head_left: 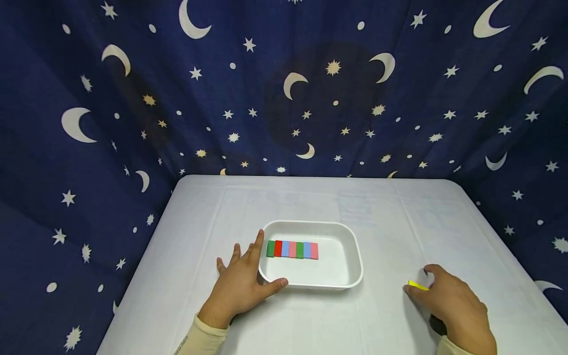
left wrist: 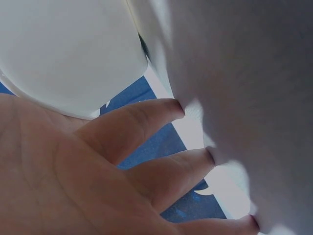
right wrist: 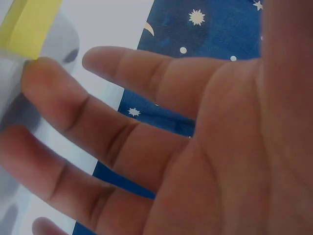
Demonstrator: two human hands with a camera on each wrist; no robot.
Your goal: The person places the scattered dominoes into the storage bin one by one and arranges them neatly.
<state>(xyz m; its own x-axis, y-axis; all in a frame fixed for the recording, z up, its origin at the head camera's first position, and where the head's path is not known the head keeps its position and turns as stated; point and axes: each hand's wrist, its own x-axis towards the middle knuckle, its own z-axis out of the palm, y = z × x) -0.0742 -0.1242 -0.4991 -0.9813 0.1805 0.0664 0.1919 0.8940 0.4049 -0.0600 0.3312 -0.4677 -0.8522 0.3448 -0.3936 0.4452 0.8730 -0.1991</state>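
A white tray (head_left: 337,268) holds a row of several thin coloured tiles (head_left: 293,250), green, red, blue and pink, laid side by side toward its left. My left hand (head_left: 241,286) is spread at the tray's left front corner. Its index finger lies along the left rim and its thumb reaches over the front rim. In the left wrist view the other fingertips (left wrist: 178,107) rest on the table beside the tray. Off to the right, my right hand (head_left: 452,298) pinches a yellow tile (head_left: 418,285); a fingertip touches that tile's edge in the right wrist view.
A white cloth covers the table (head_left: 310,325), which has rounded far corners. Behind it and along both sides hangs a dark blue curtain (head_left: 266,98) with moons and stars. The tray stands near the table's middle, left of my right hand.
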